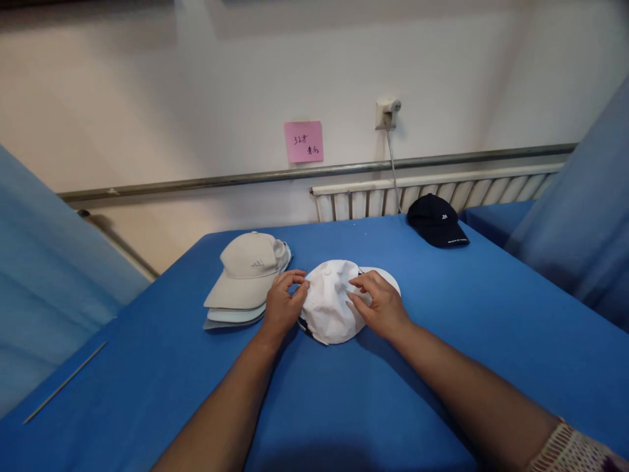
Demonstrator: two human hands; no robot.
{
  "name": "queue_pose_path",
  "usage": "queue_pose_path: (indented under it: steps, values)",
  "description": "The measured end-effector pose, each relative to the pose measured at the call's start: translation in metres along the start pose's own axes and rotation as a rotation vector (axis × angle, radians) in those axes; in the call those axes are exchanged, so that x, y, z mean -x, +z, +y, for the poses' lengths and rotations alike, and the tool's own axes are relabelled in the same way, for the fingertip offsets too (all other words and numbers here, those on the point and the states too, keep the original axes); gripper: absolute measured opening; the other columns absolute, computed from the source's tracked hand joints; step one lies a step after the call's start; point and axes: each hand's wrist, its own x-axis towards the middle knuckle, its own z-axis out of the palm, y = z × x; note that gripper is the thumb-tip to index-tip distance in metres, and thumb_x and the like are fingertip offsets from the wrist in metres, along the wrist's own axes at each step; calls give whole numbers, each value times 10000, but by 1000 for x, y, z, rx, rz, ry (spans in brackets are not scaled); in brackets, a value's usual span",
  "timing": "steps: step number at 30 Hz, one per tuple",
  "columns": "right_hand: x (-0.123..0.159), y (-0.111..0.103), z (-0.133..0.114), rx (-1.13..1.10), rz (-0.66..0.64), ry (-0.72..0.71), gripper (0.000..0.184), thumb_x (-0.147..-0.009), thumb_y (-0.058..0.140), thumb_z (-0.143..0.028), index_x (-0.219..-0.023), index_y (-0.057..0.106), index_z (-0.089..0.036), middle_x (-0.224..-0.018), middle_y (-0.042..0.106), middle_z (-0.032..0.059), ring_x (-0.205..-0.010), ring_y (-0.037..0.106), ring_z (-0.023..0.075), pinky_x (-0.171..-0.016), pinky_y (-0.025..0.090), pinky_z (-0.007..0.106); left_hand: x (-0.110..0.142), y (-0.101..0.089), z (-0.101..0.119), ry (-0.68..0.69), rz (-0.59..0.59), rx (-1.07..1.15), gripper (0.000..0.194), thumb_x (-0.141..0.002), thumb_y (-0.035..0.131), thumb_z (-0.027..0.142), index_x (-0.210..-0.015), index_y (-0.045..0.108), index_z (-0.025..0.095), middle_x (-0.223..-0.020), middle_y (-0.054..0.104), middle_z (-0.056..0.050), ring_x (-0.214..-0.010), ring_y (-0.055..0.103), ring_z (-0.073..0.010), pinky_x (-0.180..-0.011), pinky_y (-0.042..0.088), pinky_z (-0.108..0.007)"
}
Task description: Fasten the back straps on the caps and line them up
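A white cap (329, 301) lies crumpled on the blue table (442, 314) in front of me. My left hand (281, 305) pinches its left edge with curled fingers. My right hand (381, 303) rests on the cap's right side, fingers bent and gripping the fabric near the brim. Just to the left sits a stack of caps (246, 278), a beige one on top with pale ones under it, touching or nearly touching my left hand.
A dark navy cap (437, 221) lies at the table's far right edge near a white radiator (442, 193). A pink note (303, 141) and a wall socket (387, 113) with a cord are on the wall. Blue fabric panels (584, 196) flank both sides.
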Motion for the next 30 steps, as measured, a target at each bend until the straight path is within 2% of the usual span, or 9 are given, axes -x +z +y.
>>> queue_pose_path:
  steps: [5,9,12,15,20,22,24,27,30]
  values:
    - [-12,11,-6,34,-44,71,249,-775,647,-285,-1018,635,-233,-935,616,50,-866,596,204,-772,482,330,0,0,2,-10,23,-3,123,-782,581,309,-770,637,201,-1030,676,-70,-1011,602,-227,-962,429,-378]
    - [-17,21,-9,63,-49,100,55,-783,595,-218,-823,634,-220,-822,626,28,-756,587,176,-702,460,298,0,0,1,-4,29,0,119,-781,581,306,-773,639,202,-1025,677,-67,-1009,603,-222,-961,432,-372]
    - [-17,24,-9,86,-44,84,81,-782,552,-172,-730,597,-216,-745,609,15,-697,567,163,-663,435,279,1,1,1,9,23,4,119,-785,574,301,-771,634,199,-1022,677,-66,-1003,606,-218,-955,436,-364]
    - [-14,22,-6,80,-8,84,69,-791,536,-183,-758,586,-216,-762,607,19,-716,570,168,-688,440,284,2,1,0,9,25,1,117,-788,574,296,-766,631,197,-1019,678,-65,-1005,606,-216,-955,435,-360]
    - [-11,6,25,97,131,235,164,-815,516,-239,-949,601,-203,-971,627,72,-891,594,211,-811,464,345,0,0,-4,1,42,-11,122,-797,574,306,-769,632,201,-1016,678,-64,-1007,603,-219,-967,425,-362]
    - [-11,-3,45,189,125,288,240,-803,540,-267,-1020,608,-191,-1094,611,106,-1062,553,256,-941,415,406,-1,0,-7,-13,42,-18,127,-798,571,308,-765,633,203,-1017,681,-64,-1009,602,-222,-971,421,-364]
    - [-12,-10,64,268,113,368,296,-807,545,-289,-1076,610,-183,-1191,581,128,-1163,505,278,-1001,369,434,-2,0,-9,-21,47,-19,134,-800,567,311,-759,632,202,-1020,684,-65,-1013,603,-223,-973,418,-365]
    - [-11,-16,83,268,43,481,377,-830,531,-339,-1146,592,-143,-1202,582,169,-1090,565,270,-962,406,417,-4,0,-12,-13,51,-11,146,-808,562,320,-758,630,201,-1026,683,-66,-1016,603,-221,-976,416,-365]
    - [-11,-16,87,239,3,583,415,-809,571,-406,-1118,609,-132,-1107,638,171,-956,627,260,-867,456,387,-6,-1,-16,-14,64,4,151,-812,561,324,-768,632,198,-1041,679,-67,-1023,603,-220,-978,417,-367]
